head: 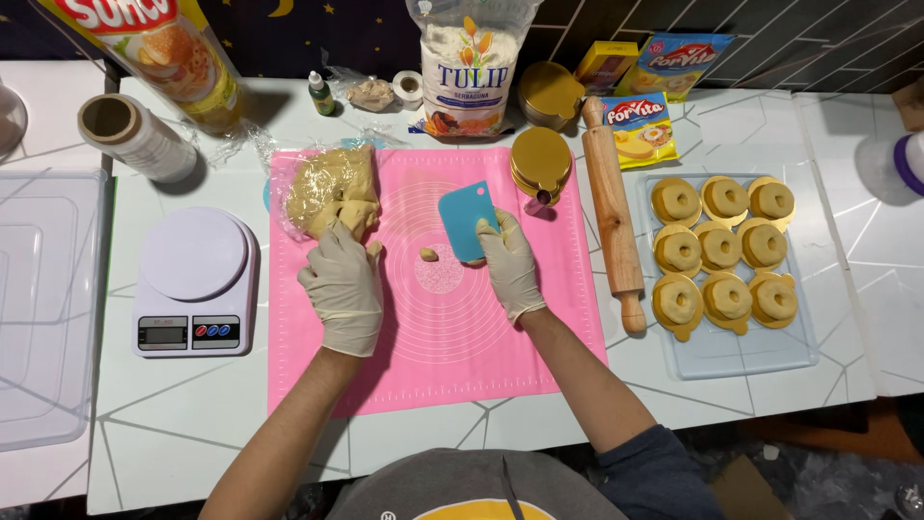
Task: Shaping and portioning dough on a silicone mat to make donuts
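Left hand (342, 284) clamped on dough lump (334, 197) at pink mat's (433, 356) far-left corner. Right hand (510, 265) pinched blue scraper (466, 220), long axis running away. Small dough piece (428, 254) between hands, nearer right fingers.

Views: one, head-worn camera. Position: above the seated or standing wearer, whose chest and forearms enter from the bottom edge. Facing: steeply downward, almost straight onto the desk (173, 424), with the far wall a thin strip along the top edge. Range: close to moderate; the pink mat (433, 337) fills the centre, the kitchen scale (195, 281) lies left of it, and the tray of gold moulds (741, 361) right. Shared coverage: not applicable, as no second view exists.
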